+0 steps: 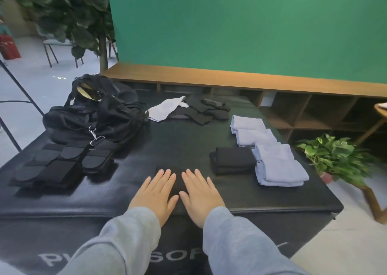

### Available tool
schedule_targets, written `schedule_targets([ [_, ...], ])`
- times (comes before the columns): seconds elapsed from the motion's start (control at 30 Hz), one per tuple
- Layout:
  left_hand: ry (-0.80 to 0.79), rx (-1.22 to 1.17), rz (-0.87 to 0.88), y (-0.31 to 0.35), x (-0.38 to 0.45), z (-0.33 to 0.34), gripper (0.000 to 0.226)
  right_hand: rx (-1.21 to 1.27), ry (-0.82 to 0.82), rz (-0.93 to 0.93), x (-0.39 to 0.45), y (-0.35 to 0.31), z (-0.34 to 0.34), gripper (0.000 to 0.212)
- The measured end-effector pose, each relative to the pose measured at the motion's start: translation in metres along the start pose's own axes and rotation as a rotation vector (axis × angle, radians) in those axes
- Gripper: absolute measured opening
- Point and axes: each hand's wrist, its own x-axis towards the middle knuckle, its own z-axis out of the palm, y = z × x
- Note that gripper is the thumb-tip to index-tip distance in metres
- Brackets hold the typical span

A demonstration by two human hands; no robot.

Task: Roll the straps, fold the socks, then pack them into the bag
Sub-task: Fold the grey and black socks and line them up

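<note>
Surface: a black padded table [188, 140] with a glossy top; white lettering is seen on its near front face, partly hidden by the sleeves.
Left hand [156, 193]: laid flat, fingers straight and slightly spread, pressed on a black sock [178, 180] at the near edge; nothing is gripped.
Right hand [201, 195]: laid flat beside the left, fingers straight, pressed on the same sock; nothing is gripped.
Sleeves: grey, both reaching in from the near edge.
Bag [94, 111]: black, slumped at the far left corner, its top open, a metal clip hung at its front.
Straps [60, 164]: black, laid in a group at the left, just in front of the bag.
Folded socks: a black stack [232, 159] at right of centre; blue stacks [270, 149] in a row along the right edge.
Unfolded socks: a dark heap [205, 109] with one white sock [165, 109] at the far middle.
Room: a green wall [251, 23] above a wooden shelf unit [293, 107]; a potted plant [335, 157] at the right; a leafy tree [83, 19] and a chair [52, 46] at the far left, on a pale floor.
</note>
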Motion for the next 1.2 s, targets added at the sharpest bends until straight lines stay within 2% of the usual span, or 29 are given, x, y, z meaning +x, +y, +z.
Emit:
schedule_targets([
  [0.03,-0.005,-0.024,0.005,0.004,-0.003,-0.001,0.066,-0.007,0.0,0.006,-0.005,0.003,0.0,0.054],
  [0.1,-0.012,-0.079,0.034,0.013,-0.008,-0.006,0.059,-0.024,-0.001,0.015,-0.013,0.01,0.0,0.053],
  [0.37,-0.027,-0.187,0.159,0.068,-0.011,-0.004,0.06,-0.054,0.019,0.083,-0.046,0.06,-0.012,0.05],
  [0.63,-0.111,-0.084,0.244,0.115,0.011,-0.005,0.075,-0.015,0.091,0.24,-0.055,0.094,-0.023,0.054],
  [0.73,-0.093,-0.096,0.229,0.122,0.019,-0.004,0.073,0.066,0.161,0.254,-0.051,0.09,-0.029,0.065],
  [0.83,-0.067,-0.113,0.228,0.119,0.023,0.0,0.068,0.223,0.299,0.264,-0.042,0.086,-0.043,0.062],
  [0.9,-0.057,-0.123,0.25,0.112,0.025,0.0,0.062,0.132,0.327,0.243,-0.03,0.09,-0.052,0.06],
  [1.03,-0.015,-0.101,0.295,0.091,0.033,-0.008,0.054,-0.105,0.185,0.252,-0.004,0.103,-0.062,0.055],
  [1.13,0.003,-0.155,0.29,0.078,0.035,-0.008,0.048,-0.114,-0.007,0.296,0.01,0.102,-0.06,0.05],
  [1.2,0.014,-0.187,0.289,0.074,0.034,-0.005,0.046,-0.107,-0.042,0.269,0.015,0.095,-0.056,0.049],
])
